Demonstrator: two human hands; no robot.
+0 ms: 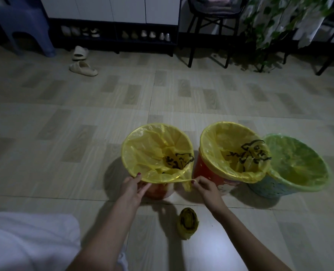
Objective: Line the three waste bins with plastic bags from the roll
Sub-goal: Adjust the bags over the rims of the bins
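Note:
Three bins stand in a row on the tiled floor. Over the rim of the left bin point(158, 191) lies a yellow bag point(142, 151). My left hand point(131, 185) pinches that bag's near edge, and my right hand point(205, 185) grips a stretched strip of the same bag at the rim's right side. The middle red bin point(207, 169) holds a yellow bag point(221, 137) with black print. Inside the right pale-blue bin point(269, 189) sits a yellow-green bag point(297, 159). The yellow bag roll point(187, 223) lies on the floor between my forearms.
Two beige slippers point(83, 61) lie on the floor at the far left, near a shoe rack point(113, 34) and a blue plastic stool point(25, 22). A black chair point(209, 32) and a leafy plant point(269, 30) stand at the back right. White cloth point(25, 241) covers the near left corner.

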